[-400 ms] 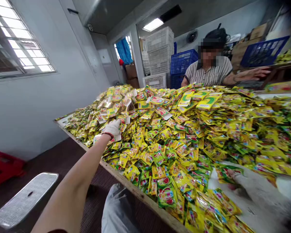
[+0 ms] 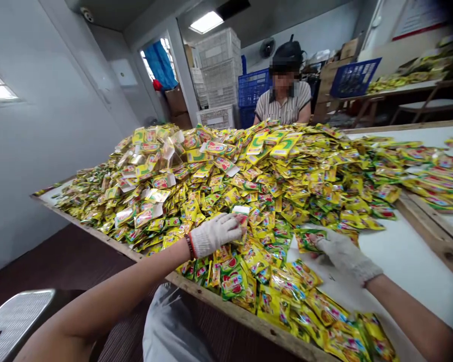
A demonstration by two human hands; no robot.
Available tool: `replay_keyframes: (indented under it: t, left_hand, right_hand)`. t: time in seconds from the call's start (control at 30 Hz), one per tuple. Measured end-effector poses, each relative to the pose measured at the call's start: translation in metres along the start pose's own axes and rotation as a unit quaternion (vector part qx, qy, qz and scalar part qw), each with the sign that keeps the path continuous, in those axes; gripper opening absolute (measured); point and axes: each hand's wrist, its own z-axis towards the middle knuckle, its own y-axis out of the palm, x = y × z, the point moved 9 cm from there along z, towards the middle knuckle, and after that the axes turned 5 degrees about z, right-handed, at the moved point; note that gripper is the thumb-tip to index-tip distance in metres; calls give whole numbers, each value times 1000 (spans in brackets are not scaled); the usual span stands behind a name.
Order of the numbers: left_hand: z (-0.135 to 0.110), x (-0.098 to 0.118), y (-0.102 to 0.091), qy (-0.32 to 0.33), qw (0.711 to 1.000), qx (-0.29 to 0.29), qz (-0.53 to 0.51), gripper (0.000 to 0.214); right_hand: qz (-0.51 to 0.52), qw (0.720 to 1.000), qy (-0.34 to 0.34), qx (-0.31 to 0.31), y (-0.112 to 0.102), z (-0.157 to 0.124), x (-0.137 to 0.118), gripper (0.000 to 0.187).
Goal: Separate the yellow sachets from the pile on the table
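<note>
A huge heap of yellow and green sachets point(image 2: 249, 176) covers the white table point(image 2: 403, 256). My left hand point(image 2: 215, 234), in a white knit glove, is closed on a sachet point(image 2: 241, 213) with a white top, held just above the heap near the front edge. My right hand point(image 2: 342, 251), also gloved, lies on the bare table with its fingers pinching a green sachet point(image 2: 305, 239) at the heap's edge.
A person in a striped shirt point(image 2: 285, 108) sits across the table. Behind stand white crates point(image 2: 219, 65) and blue crates point(image 2: 252, 85). A wooden rim point(image 2: 226, 306) edges the table in front. A metal stool point(image 2: 11, 317) stands at lower left.
My left hand has drawn back from the far left of the heap toward the middle, now holding a sachet. The right hand has come into clearer view. The view has swung left.
</note>
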Motion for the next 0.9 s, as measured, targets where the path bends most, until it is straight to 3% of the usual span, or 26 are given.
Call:
replay_keyframes:
  t: [0.1, 0.17, 0.27, 0.33, 0.4, 0.5, 0.57, 0.67, 0.77, 0.9]
  left_hand:
    - [3, -21, -3, -181, 982, -21, -42, 42]
    - [2, -36, -3, -323, 944, -64, -37, 44]
    - [11, -35, 3, -429, 892, -138, -32, 60]
    - [27, -23, 0, -427, 895, -126, -38, 65]
    - [44, -9, -9, -396, 914, -76, -37, 64]
    - [64, 14, -17, -350, 934, -28, -57, 51]
    - [76, 28, -14, -327, 939, -9, -103, 48]
    - [89, 39, -7, -316, 933, 37, -169, 50]
    - [95, 45, 6, -309, 930, 49, -194, 50]
    - [99, 61, 17, -242, 953, 24, -179, 51]
  right_hand:
    - [88, 994, 42, -46, 12, -2, -3, 25]
    - [95, 993, 58, -37, 14, -3, -7, 22]
    - [63, 996, 62, 8, 9, -5, -11, 21]
    - [73, 995, 54, 40, 2, -8, -14, 20]
    - [151, 986, 26, 66, -7, -13, -22, 17]
    - [314, 944, -32, 99, -22, -23, -43, 30]
    - [345, 927, -61, 132, -32, -30, -55, 35]
    - [226, 960, -60, 153, -40, -33, -60, 31]
    - [58, 992, -56, 100, -34, -31, -57, 24]
    - [-97, 987, -116, 46, -22, -32, -64, 22]
